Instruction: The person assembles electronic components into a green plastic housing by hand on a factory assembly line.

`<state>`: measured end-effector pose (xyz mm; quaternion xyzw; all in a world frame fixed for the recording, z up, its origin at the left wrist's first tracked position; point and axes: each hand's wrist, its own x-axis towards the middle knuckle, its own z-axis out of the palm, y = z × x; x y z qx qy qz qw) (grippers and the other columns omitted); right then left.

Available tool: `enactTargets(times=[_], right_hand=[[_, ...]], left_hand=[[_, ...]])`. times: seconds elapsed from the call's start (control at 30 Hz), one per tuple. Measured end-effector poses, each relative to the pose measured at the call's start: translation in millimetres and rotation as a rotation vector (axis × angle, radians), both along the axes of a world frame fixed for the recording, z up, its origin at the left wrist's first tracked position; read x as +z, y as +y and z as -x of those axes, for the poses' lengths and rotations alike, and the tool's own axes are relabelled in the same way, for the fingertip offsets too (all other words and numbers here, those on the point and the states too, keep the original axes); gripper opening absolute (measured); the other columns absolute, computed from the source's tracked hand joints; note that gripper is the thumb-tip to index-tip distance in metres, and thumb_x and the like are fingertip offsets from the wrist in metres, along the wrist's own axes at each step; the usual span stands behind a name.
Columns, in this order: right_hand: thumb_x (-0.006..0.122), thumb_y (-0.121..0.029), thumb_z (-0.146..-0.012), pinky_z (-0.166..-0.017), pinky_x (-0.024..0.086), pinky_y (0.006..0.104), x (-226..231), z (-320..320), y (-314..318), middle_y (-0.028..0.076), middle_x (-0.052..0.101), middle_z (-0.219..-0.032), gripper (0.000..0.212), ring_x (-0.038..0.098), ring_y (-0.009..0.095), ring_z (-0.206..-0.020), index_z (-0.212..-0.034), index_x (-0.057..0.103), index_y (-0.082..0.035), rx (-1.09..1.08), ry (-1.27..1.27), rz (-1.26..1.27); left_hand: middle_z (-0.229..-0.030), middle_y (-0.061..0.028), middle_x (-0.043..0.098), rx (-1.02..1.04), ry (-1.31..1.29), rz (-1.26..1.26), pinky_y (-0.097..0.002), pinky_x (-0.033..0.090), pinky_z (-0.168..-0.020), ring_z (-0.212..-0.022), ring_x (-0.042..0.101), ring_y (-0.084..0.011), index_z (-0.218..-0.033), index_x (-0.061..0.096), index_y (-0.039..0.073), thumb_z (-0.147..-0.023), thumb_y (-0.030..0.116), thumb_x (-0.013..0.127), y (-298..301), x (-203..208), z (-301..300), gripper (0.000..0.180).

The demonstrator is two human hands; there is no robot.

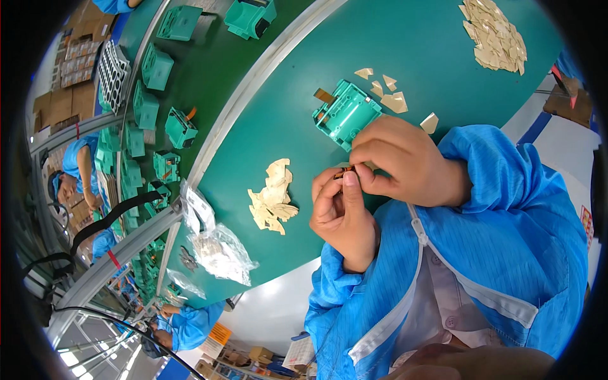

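Note:
My left hand and my right hand meet in front of my chest. Between their fingertips they pinch a small dark part with orange on it; fingers cover most of it, so its kind is unclear. Just beyond my right hand a green plastic housing lies on the green table. A brownish-orange flat ribbon sticks out of the housing's left end. Several cream-coloured backing scraps lie to its right.
A small heap of cream scraps lies left of my hands, and a larger pile is at the far right. Clear plastic bags rest by the table's left edge. Past a metal rail, more green housings stand in rows. Co-workers sit farther left.

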<state>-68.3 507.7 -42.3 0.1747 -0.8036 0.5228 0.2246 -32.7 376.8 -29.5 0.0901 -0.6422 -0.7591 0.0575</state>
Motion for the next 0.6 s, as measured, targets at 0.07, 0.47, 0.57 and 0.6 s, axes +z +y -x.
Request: enactTargets(times=[0.07, 0.47, 0.57, 0.6], right_hand=[[0.070, -0.004, -0.073, -0.066, 0.049, 0.0353, 3.1, -0.5, 3.4, 0.010, 0.059, -0.085, 0.017, 0.060, 0.025, -0.075, -0.086, 0.060, -0.004, 0.052, -0.143, 0.127], [0.059, -0.016, -0.099, -0.076, 0.044, 0.0299, 0.9, -0.9, 62.1, 0.006, 0.057, -0.091, 0.019, 0.053, 0.015, -0.082, -0.088, 0.055, -0.001, 0.514, -0.766, 0.487], [0.059, -0.020, -0.100, -0.084, 0.045, 0.0302, 14.3, -0.4, 62.1, 0.006, 0.059, -0.095, 0.021, 0.056, 0.015, -0.090, -0.094, 0.061, 0.000, 0.713, -1.008, 0.620], [0.059, -0.020, -0.100, -0.084, 0.045, 0.0302, 10.4, -0.5, 62.4, 0.006, 0.059, -0.095, 0.021, 0.056, 0.015, -0.090, -0.094, 0.061, 0.000, 0.709, -1.007, 0.619]], left_hand=[[-0.106, -0.0116, 0.063, -0.029, 0.013, 0.003, -0.0291, 0.051, -0.087, -0.095, 0.063, -0.0168, -0.097, 0.063, -0.006, -0.096, -0.002, 0.058, -1.7, 1.7, 0.2, 0.007], [-0.113, -0.0097, 0.059, -0.359, 0.528, 1.042, -0.0392, 0.046, -0.086, -0.101, 0.057, -0.0278, -0.107, 0.073, 0.010, -0.065, 0.031, 0.087, -48.3, 30.4, 26.5, 0.049], [-0.110, -0.0085, 0.061, -0.403, 0.660, 1.177, -0.0402, 0.046, -0.088, -0.100, 0.058, -0.0277, -0.105, 0.074, 0.012, -0.065, 0.039, 0.086, -41.1, 37.4, 38.2, 0.050], [-0.108, -0.0075, 0.061, -0.420, 0.722, 1.200, -0.0413, 0.045, -0.090, -0.099, 0.058, -0.0271, -0.105, 0.074, 0.013, -0.066, 0.042, 0.084, -37.7, 37.1, 42.4, 0.049]])
